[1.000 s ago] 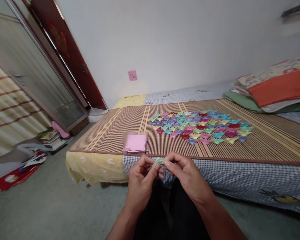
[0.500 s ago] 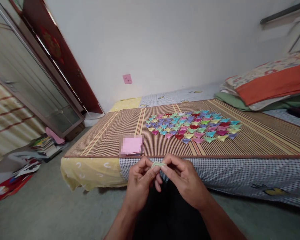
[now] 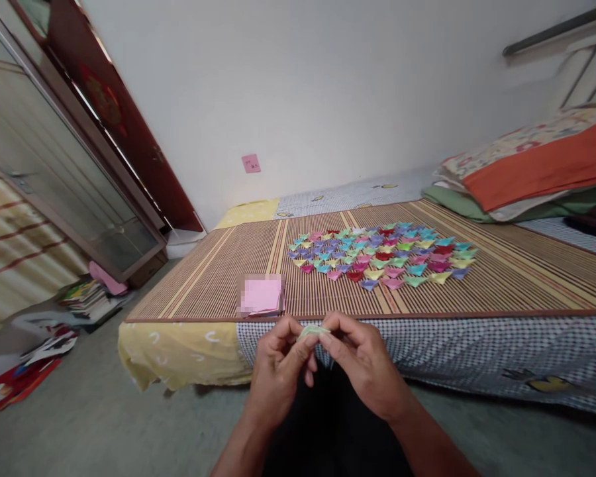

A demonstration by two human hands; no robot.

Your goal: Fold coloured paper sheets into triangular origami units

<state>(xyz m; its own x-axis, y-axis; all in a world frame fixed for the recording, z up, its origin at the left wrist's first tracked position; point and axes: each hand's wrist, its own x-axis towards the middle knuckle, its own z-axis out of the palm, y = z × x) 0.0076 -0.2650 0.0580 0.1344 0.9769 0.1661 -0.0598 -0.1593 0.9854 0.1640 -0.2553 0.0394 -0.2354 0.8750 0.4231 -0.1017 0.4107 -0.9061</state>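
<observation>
A small pale green folded paper (image 3: 312,330) is pinched between both hands, just in front of the bed's near edge. My left hand (image 3: 279,363) grips its left side with thumb and forefinger, the other fingers curled below. On the right side, my right hand (image 3: 362,354) holds it the same way, thumb against forefinger. Fingertips hide part of the paper. Beyond the hands, many small folded paper pieces (image 3: 385,256) in several colours lie in rows on the striped mat (image 3: 218,265). A stack of pink paper sheets (image 3: 262,293) sits near the mat's front edge, left of them.
The mat covers a bed with a checked sheet (image 3: 442,351) hanging over its front. Folded bedding (image 3: 536,175) is piled at the right. A pink note (image 3: 251,163) sticks to the wall. Books (image 3: 86,296) and other items lie on the floor at left, near a glass door (image 3: 79,146).
The view has tilted slightly, so the bed appears a little lower. Both hands keep their pinch on the green paper, with only tiny finger shifts.
</observation>
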